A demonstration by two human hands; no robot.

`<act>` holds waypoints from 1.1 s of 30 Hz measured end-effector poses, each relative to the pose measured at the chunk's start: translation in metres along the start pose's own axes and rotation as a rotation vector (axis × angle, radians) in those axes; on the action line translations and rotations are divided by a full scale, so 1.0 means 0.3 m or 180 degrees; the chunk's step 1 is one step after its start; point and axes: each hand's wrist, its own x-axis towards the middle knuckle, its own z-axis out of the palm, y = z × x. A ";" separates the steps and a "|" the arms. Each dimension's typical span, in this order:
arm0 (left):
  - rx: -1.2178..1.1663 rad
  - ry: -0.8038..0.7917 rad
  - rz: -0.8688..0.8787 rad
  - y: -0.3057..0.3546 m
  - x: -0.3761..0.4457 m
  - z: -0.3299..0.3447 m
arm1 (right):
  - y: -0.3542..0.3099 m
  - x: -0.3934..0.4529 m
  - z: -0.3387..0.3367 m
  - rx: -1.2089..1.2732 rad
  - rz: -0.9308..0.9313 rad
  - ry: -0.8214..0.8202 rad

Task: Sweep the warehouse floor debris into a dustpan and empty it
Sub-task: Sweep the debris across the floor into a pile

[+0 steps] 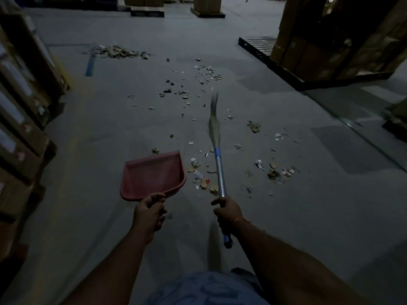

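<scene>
My left hand grips the handle of a red dustpan, held above the grey floor with its mouth pointing away from me; the pan looks empty. My right hand grips the metal handle of a grass broom whose blurred bristle tip points forward over the floor. Scattered debris of paper and cardboard scraps lies between dustpan and broom and spreads ahead and to the right. A larger heap of debris sits farther off at the upper left.
Stacked cardboard boxes line the left side. A black pallet with tall boxes stands at the upper right. More boxes on pallets stand at the far end. A blue floor marking lies near the far heap.
</scene>
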 end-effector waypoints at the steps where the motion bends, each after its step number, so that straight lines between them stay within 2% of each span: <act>1: 0.0026 -0.0022 -0.0016 -0.008 0.002 -0.008 | -0.009 0.004 -0.005 0.0152 0.0068 0.0038; 5: 0.0060 -0.0103 -0.0085 -0.027 0.007 -0.015 | -0.003 -0.004 0.012 0.0647 0.0261 0.0371; 13: 0.0203 -0.0269 -0.0110 -0.009 0.025 0.035 | 0.111 0.018 -0.051 0.0634 0.0758 0.0895; 17: 0.0323 -0.0427 -0.0242 -0.049 0.026 0.086 | 0.248 0.034 -0.064 0.0503 0.1108 0.1029; 19: 0.0377 -0.0480 -0.0288 -0.061 0.035 0.105 | 0.382 0.119 -0.071 0.0391 0.1305 0.0985; 21: 0.0445 -0.0474 -0.0312 -0.064 0.059 0.118 | 0.384 0.116 -0.084 0.0244 0.1428 0.0923; 28: 0.0661 -0.0363 -0.0439 -0.037 0.206 0.166 | 0.322 0.176 -0.068 -0.0735 0.1547 -0.0116; 33: 0.0727 -0.0386 -0.0517 0.001 0.331 0.254 | 0.268 0.320 -0.046 -0.0859 0.1438 -0.0125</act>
